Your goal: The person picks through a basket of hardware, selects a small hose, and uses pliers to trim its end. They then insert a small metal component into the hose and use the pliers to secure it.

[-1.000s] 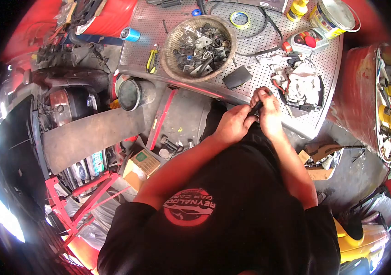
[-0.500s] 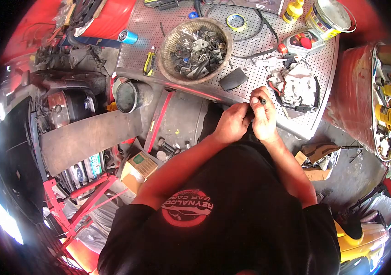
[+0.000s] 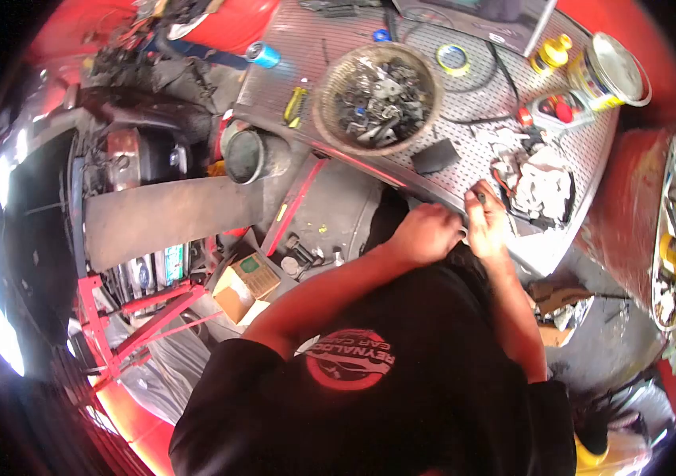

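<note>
My right hand (image 3: 486,222) is closed around a small dark rod-like piece (image 3: 481,197), whose end shows beside the thumb. Close against it, my left hand (image 3: 430,233) is curled shut, knuckles up. A small shiny edge shows between the two hands, but what the left fingers grip is hidden. Both hands are in front of the metal bench's near edge. Beyond them on the perforated bench top (image 3: 476,99) lie a dark flat piece (image 3: 435,157) and a crumpled whitish rag (image 3: 542,184) in a dark tray.
A round basin (image 3: 323,103) of mixed metal parts sits on the bench. Around it are yellow-handled pliers (image 3: 295,106), a blue can (image 3: 262,55), a tape roll (image 3: 453,59), a yellow bottle (image 3: 552,54) and a bucket (image 3: 617,67). An open cardboard box (image 3: 244,287) stands below left.
The whole view has shifted, so the bench and hands appear further right and lower. My left hand has turned knuckles up and drawn slightly away from the right, which keeps the dark piece.
</note>
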`<state>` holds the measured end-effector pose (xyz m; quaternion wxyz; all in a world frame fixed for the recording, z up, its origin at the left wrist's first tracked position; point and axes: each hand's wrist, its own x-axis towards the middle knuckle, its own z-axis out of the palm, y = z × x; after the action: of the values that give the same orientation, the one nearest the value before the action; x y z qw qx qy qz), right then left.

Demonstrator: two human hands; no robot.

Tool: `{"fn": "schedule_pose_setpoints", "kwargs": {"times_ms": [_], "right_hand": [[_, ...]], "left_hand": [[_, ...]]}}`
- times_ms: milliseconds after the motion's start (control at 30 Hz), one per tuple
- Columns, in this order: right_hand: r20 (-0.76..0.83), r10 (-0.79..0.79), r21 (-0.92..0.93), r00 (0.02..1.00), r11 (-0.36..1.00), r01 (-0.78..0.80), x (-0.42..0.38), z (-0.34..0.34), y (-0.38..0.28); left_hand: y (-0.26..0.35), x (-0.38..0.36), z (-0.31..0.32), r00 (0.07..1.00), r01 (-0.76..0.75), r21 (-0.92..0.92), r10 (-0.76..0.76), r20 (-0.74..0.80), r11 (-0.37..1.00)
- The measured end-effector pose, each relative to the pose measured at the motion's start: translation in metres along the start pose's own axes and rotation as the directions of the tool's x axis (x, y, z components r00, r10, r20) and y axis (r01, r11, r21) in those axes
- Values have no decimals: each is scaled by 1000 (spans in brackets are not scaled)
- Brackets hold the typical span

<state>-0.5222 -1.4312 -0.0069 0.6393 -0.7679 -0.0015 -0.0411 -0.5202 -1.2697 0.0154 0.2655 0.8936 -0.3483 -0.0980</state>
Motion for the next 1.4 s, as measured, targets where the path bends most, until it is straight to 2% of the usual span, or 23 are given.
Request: {"fn": "schedule_pose_setpoints", "kwargs": {"times_ms": [67, 100, 167, 267, 333, 433, 533, 600, 633, 667, 800, 900, 933, 967, 1000, 1067, 1100, 1167, 1200, 1267, 1300, 1367, 1400], "right_hand": [[98, 157, -36, 983, 987, -154, -2, -12, 8], [166, 248, -75, 954, 968, -239, -4, -19, 20], [270, 225, -56, 936, 974, -218, -2, -29, 16], [297, 280, -215, 913, 951, -222, 12, -38, 6], [306, 210, -279, 928, 952, -124, 18, -37, 1], [357, 136, -405, 924, 914, 22, 21, -30, 1], [320, 133, -503, 938, 863, 50, 26, -16, 5], [287, 148, -540, 947, 841, 32, 31, -7, 13], [233, 221, -546, 947, 836, -61, 35, -1, 20], [179, 294, -546, 939, 823, -153, 41, 5, 31], [41, 437, -570, 898, 749, -338, 56, 31, 96], [-62, 436, -657, 898, 660, -365, 65, 47, 134], [-91, 422, -667, 902, 647, -370, 67, 51, 140], [-124, 410, -676, 904, 632, -379, 65, 53, 146], [-120, 448, -684, 886, 610, -401, 65, 53, 153], [-193, 400, -709, 896, 575, -409, 68, 59, 162], [-229, 374, -720, 899, 556, -415, 69, 60, 164], [-240, 428, -690, 871, 556, -464, 76, 64, 153], [-128, 418, -768, 899, 532, -357, 76, 62, 160], [-199, 461, -714, 865, 536, -451, 64, 61, 177], [-366, 493, -561, 789, 559, -610, 63, 69, 180], [-282, 297, -581, 912, 704, -408, 53, 73, 190], [-365, 236, -631, 901, 648, -426, 48, 82, 183]], "left_hand": [[4, -1, -17, 966, -174, 184, 204, -159, 967], [5, -6, -23, 972, -189, 213, 214, -100, 958], [4, -3, -34, 969, -236, 166, 245, -34, 957], [2, 0, -27, 971, -143, -48, 130, -201, 989], [8, 10, -41, 935, -148, -177, 79, -345, 973], [0, 11, -36, 978, -39, -210, -6, -207, 977], [-6, 14, -28, 916, 248, -654, -393, -82, 714], [-26, 14, -29, 948, 252, -660, -316, 22, 708], [-36, 14, -35, 959, 254, -662, -274, 76, 705], [-47, 11, -42, 985, 158, -603, -167, 41, 782], [-94, -1, -80, 950, 296, -580, -299, 93, 759], [-162, -12, -102, 889, 242, -537, -407, -211, 808], [-197, -18, -100, 854, 255, -514, -439, -277, 819], [-224, -20, -114, 816, 380, -398, -505, -281, 835], [-258, -23, -117, 766, 346, -425, -513, -386, 836], [-358, -37, -103, 743, 484, -148, -495, -451, 862], [-388, -37, -101, 663, 717, 96, -632, -401, 691], [-451, -41, -95, 681, 730, 236, -650, -337, 642], [-465, -39, -95, 666, 746, 313, -671, -326, 587], [-485, -32, -93, 606, 786, 345, -753, -259, 514], [-506, -33, -77, 574, 794, 386, -789, -219, 471], [-551, -38, -56, 585, 719, 512, -807, -81, 470], [-516, -21, -82, 570, 741, 493, -815, -102, 456]]}}
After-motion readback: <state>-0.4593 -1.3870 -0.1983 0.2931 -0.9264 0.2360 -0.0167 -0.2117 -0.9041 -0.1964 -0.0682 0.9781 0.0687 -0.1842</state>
